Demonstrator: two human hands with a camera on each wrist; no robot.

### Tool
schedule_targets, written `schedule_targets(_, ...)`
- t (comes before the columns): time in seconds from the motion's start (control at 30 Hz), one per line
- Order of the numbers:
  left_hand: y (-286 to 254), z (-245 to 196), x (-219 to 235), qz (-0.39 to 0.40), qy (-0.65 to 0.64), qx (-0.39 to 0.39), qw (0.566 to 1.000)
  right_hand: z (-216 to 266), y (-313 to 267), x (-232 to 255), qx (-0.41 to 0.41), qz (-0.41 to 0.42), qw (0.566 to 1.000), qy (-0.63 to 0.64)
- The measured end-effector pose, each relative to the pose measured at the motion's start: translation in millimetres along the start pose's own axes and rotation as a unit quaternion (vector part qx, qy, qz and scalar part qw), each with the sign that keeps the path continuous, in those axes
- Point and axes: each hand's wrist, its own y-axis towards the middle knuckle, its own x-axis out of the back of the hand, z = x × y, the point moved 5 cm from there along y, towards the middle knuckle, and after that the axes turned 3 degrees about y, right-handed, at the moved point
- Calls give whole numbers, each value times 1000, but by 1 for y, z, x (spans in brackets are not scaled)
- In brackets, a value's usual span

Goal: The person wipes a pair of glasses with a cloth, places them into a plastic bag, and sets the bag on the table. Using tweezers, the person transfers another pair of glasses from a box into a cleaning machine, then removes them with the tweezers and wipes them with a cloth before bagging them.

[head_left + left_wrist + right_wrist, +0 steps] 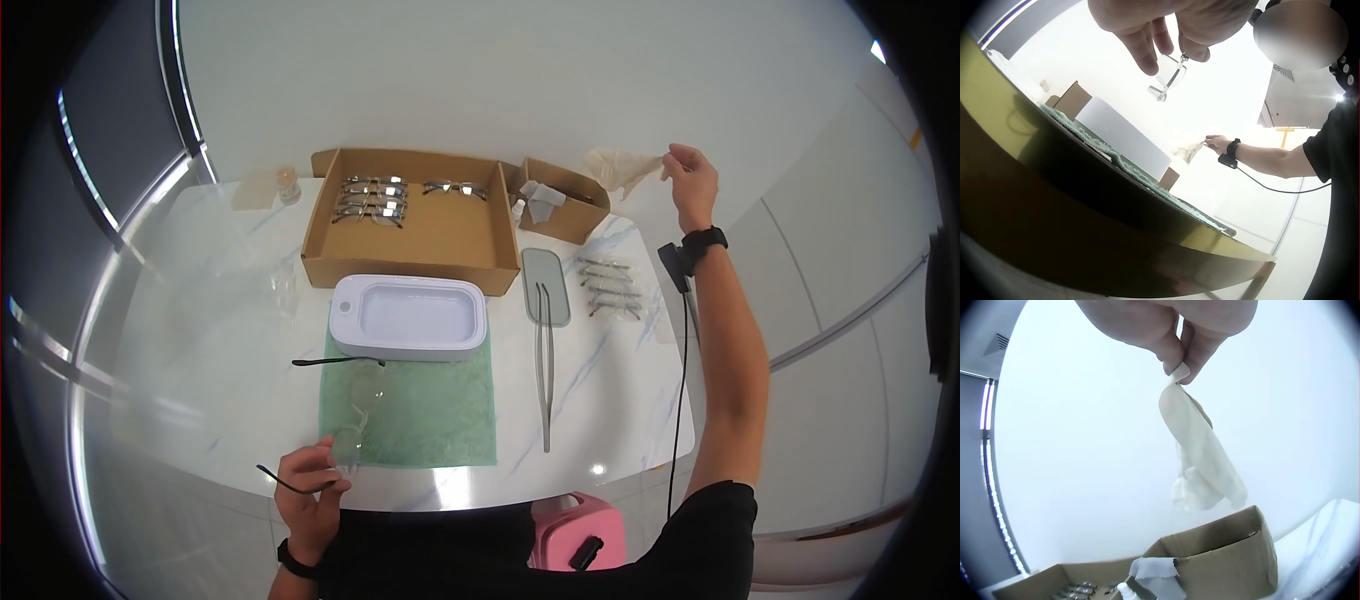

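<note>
Between thumb and fingers the left hand (308, 500) holds a pair of glasses (347, 448) over the front left of the green cloth (430, 410), temples spread. In the left wrist view the same hand (1175, 25) pinches the glasses (1176, 76) by a part near the lens. The right hand (692, 185), raised at the back right, pinches a cream cloth (622, 170) by one corner. In the right wrist view that cloth (1197, 450) hangs from the fingertips of the hand (1175, 331), above the small cardboard box (1229, 569).
A large cardboard box (430, 250) holds several glasses. In front of it stands a white-lilac basin (410, 350). Long tweezers (546, 380) lie partly on a grey tray (545, 270); wrapped glasses (612, 290) lie to the right. A small bottle (518, 210) stands between the boxes.
</note>
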Motion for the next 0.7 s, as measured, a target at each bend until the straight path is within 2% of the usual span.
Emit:
schedule_targets(0.03, 0, 0, -1, 0, 1, -1, 1000, -7, 0, -3, 13, -30, 999, -6)
schedule_targets(0.17, 0, 1, -1, -4, 9, 0, 1000, -51, -33, -38, -37, 84, 994, -59)
schedule_targets(0.43, 4, -2, 0, 6, 15, -16, 1000, -77, -85, -54, -79, 118, 989, -51)
schedule_targets(0.57, 3, -8, -2, 3, -5, -9, 1000, -85, -100, -58, -100, 160, 981, -55)
schedule_targets(0.63, 2, -9, -3, -3, -19, -2, 1000, -84, -109, -59, -108, 214, 966, -93)
schedule_targets(0.7, 0, -9, -2, -2, -11, -9, 1000, -88, -110, -55, -97, 213, 967, -100)
